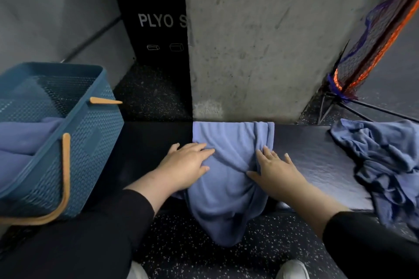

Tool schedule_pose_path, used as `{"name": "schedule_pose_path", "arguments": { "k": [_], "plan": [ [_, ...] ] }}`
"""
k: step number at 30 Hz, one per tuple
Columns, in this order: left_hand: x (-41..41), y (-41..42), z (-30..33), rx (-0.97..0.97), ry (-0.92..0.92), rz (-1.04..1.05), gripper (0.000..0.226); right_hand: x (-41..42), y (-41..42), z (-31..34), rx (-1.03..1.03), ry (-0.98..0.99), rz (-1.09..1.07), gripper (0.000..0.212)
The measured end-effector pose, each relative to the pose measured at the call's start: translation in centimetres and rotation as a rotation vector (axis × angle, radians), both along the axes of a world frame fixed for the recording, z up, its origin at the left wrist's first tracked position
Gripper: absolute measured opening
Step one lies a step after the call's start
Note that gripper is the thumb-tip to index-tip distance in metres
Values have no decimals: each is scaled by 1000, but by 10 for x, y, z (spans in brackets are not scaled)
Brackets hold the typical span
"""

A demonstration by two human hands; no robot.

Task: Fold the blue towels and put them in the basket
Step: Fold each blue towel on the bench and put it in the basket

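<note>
Some towels (pixel 20 140) already lay in the basket (pixel 90 133); both hands, left (pixel 188 165) and right (pixel 275 171), pressed one towel (pixel 229 179) flat-fingered, gripping nothing, while a heap (pixel 385 165) waited on the bench (pixel 313 161).

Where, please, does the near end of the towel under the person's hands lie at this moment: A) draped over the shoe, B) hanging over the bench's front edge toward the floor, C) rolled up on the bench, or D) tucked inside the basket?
B: the towel droops past the bench edge toward the floor, both hands flat on it.
</note>
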State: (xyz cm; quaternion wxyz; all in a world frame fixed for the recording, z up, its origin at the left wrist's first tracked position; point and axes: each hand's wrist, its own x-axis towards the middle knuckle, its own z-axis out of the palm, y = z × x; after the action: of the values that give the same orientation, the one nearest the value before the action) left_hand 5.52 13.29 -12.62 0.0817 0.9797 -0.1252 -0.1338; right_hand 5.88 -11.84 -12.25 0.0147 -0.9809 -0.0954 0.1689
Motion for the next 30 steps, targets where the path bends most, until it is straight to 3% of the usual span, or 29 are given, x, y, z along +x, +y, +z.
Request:
{"name": "schedule_pose_path", "arguments": {
  "k": [4,8,12,16,19,22,30],
  "plan": [
    [5,5,0,56,27,66,61,17,-2,-13,-21,-32,52,61],
    [17,7,-6,96,35,192,62,42,-6,-19,146,19,123,57],
    [22,7,-5,170,-139,240,42,54,-8,-19,314,-110,-21,53],
    [24,8,-1,253,-327,286,37,55,-12,-16,264,-299,-100,29],
    [29,3,-5,156,-475,241,32,59,-16,-18,259,-371,-139,23],
    [35,-13,-13,-25,-343,97,48,65,-20,-19,354,-369,-230,25],
    [51,-38,-18,-42,-202,66,58,104,-15,-13,313,-309,-321,26]
  ]
}}
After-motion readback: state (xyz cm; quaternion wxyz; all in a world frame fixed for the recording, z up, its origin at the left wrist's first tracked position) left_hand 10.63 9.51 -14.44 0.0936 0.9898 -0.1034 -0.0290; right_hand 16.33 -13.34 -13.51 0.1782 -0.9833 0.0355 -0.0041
